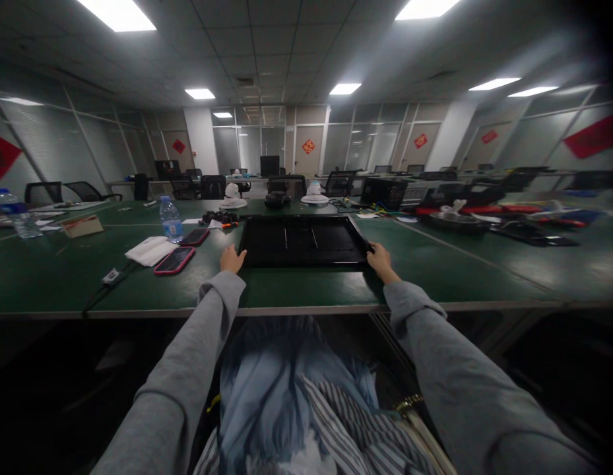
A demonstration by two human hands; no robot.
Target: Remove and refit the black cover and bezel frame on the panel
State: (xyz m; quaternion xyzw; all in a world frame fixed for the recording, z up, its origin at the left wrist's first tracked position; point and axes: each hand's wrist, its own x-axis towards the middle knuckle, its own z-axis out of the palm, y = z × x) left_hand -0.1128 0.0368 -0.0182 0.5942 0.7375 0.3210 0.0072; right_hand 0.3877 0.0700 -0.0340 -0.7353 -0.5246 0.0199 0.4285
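A flat black rectangular panel (pixel 301 243) with a raised, shiny rim lies on the green tabletop in front of me. Two thin pale lines run across its dark face; whether they are ridges or reflections I cannot make out. My left hand (pixel 232 259) is closed around its near left corner, thumb on the edge. At the near right corner my right hand (pixel 382 261) grips the rim, the thumb on top and the other fingers partly hidden. Both grey sleeves reach forward over the table's front edge.
Left of the panel are a red-edged phone (pixel 174 260), a second phone (pixel 196 237), white tissues (pixel 150 251) and a water bottle (pixel 171 221). Behind it stand small white fans (pixel 315 192). A dark pan-like dish (pixel 454 221) and cluttered cables lie to the right.
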